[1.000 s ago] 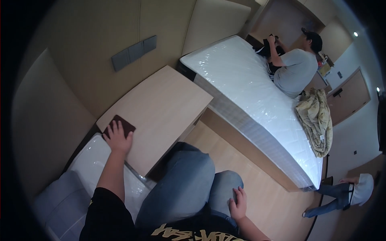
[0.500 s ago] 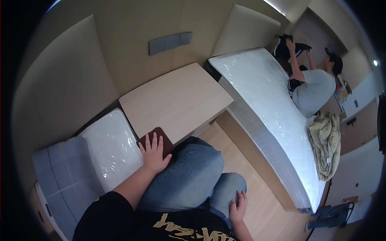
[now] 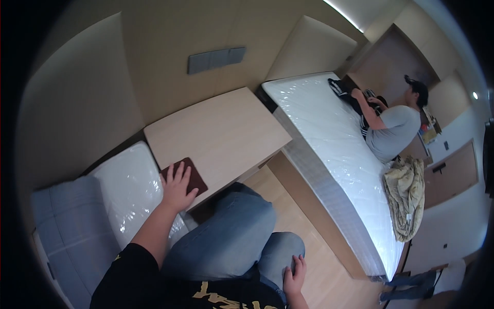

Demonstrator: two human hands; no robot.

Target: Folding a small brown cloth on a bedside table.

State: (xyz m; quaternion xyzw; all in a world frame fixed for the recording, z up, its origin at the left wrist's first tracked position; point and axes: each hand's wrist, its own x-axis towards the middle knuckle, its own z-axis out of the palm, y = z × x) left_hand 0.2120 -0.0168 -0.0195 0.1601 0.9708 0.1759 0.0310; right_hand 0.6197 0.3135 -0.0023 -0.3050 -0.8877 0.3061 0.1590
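My left hand (image 3: pixel 177 188) lies flat with fingers spread on a dark brown square pad or folded cloth (image 3: pixel 196 181). That brown square rests on the near left corner of the light wood nightstand (image 3: pixel 221 131). My right hand (image 3: pixel 295 275) rests on my jeans by the right knee, fingers loosely stretched and holding nothing. Beside the nightstand on the left is a plastic-covered white mattress (image 3: pixel 128 177), with a grey-blue checked cloth bundle (image 3: pixel 72 226) on it.
Right of the nightstand is another plastic-wrapped mattress (image 3: pixel 329 149) on a wooden base, with a crumpled beige quilt (image 3: pixel 405 198). A person in grey (image 3: pixel 395 129) sits there handling black clothing. Another person's legs (image 3: pixel 411 286) show at lower right. A grey socket panel (image 3: pixel 216 60) is on the wall.
My left hand and the brown square have moved from the nightstand's edge further onto its top. The seated person has lowered the black clothing. The view has shifted slightly.
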